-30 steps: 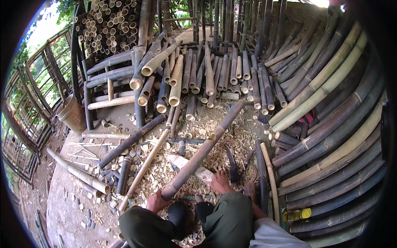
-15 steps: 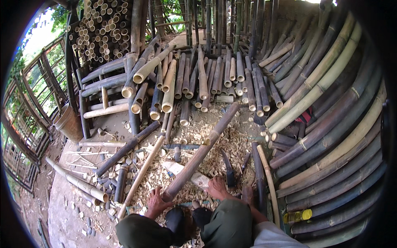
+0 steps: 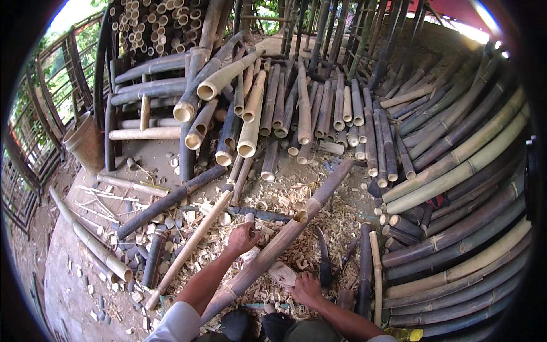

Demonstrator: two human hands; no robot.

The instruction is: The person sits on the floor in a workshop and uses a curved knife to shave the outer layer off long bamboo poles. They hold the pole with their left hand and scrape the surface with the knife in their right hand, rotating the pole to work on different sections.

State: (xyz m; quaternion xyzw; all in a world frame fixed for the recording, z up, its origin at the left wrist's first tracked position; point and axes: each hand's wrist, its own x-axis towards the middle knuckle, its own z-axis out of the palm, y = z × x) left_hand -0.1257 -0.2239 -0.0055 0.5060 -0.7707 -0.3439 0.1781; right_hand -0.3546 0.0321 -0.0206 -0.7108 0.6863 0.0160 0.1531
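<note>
A long brown bamboo pole [image 3: 259, 253] lies slantwise before me, its near end between my legs, with a notch cut in its upper side about midway. Left of it, my left hand [image 3: 243, 237] is closed round a short dark bamboo piece [image 3: 249, 218], whose grey tip shows above the fingers. A pale flat piece of wood [image 3: 282, 275] passes beneath the pole. The curled fingers of my right hand [image 3: 306, 289] grip its right end. Just right of that hand lies a curved knife [image 3: 325, 262] with a dark handle.
Wood chips and shavings [image 3: 279, 199] cover the ground. A thin pale pole [image 3: 196, 245] and a dark pole [image 3: 171, 202] lie to the left. Cut bamboo lengths [image 3: 305, 108] are stacked ahead; long poles [image 3: 456, 211] line the right. A bucket [image 3: 85, 142] stands far left, a yellow bottle [image 3: 404, 333] near right.
My left hand has left the pole's near end and reached forward to the short bamboo piece. The right hand stays at the flat wood. My view has shifted, and the pole's near end sits lower.
</note>
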